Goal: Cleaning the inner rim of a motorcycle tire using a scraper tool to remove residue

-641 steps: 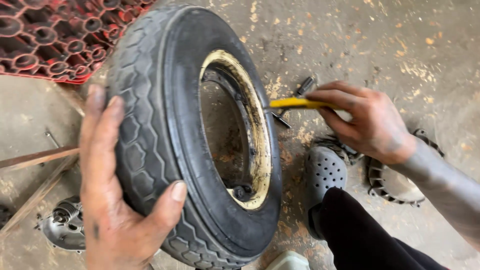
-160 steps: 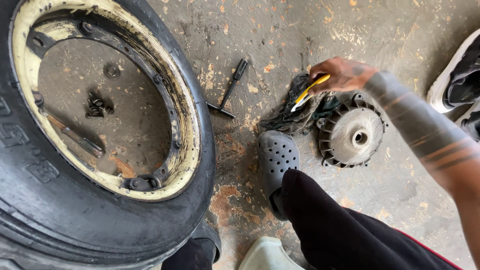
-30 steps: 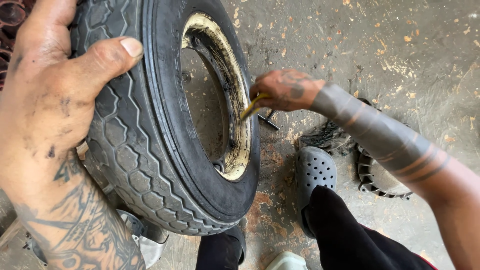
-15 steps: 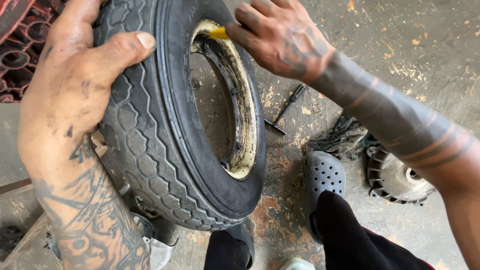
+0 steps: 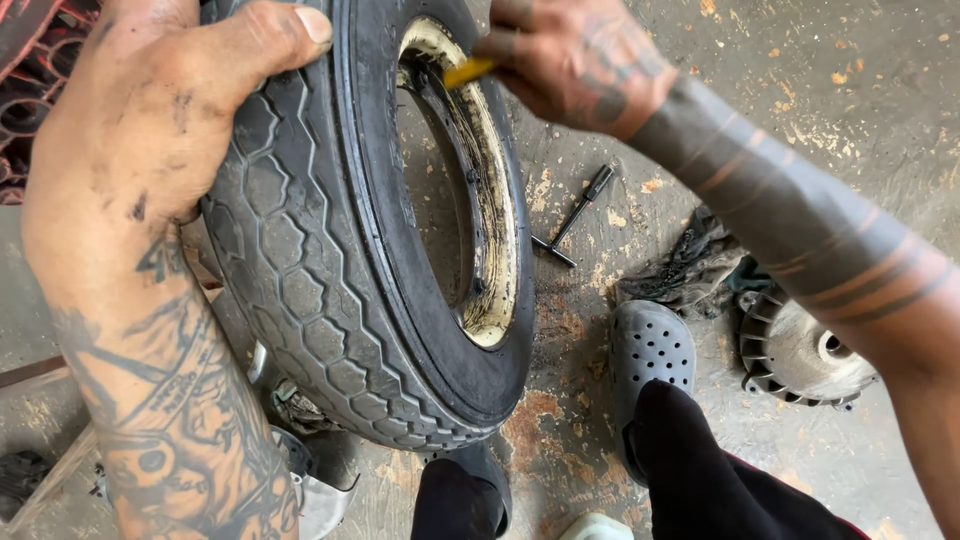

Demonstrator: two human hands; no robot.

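Gripping the upright tyre (image 5: pixel 340 260), left hand (image 5: pixel 150 130); right hand (image 5: pixel 575 60) clenches a yellow-handled tool (image 5: pixel 466 72).

Left hand (image 5: pixel 150 130) clamps upright tyre (image 5: pixel 340 270) tread; right hand (image 5: pixel 580 60) presses yellow-handled tool (image 5: pixel 468 72) against rim (image 5: pixel 490 230).

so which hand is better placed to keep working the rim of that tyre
Right. The right hand already holds the yellow-handled tool at the tyre's yellowed rim. The left hand is busy gripping the tread, steadying the tyre upright.
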